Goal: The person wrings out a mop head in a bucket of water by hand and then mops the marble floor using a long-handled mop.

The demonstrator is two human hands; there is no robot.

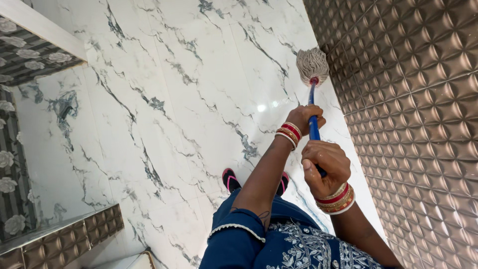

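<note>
1. Left hand (303, 118) clamped round the blue handle (314, 130), further down the shaft toward the mop end; red, gold and white bangles (289, 133) ringing the wrist.
2. Right hand (324, 168) closed tight on the same handle, nearer the body, with a similar stack of bangles below it.
3. Both hands close together on the one smooth, thin, round shaft, not touching each other.
4. Mop head (312, 65): a pale bundle of stringy cotton, fixed by a red collar, resting on the floor just beside the wall.
5. Floor (174, 99): glossy white marble-look tile with dark grey veins, shiny with reflected light.
6. Wall (418, 99): bronze-brown tiles pressed into raised, quilted diamond shapes.
7. Dark blue sleeve (236, 239) with white edging; embroidered blue cloth beneath.
8. Black sandals (230, 179) with pink lining on the floor.
</note>
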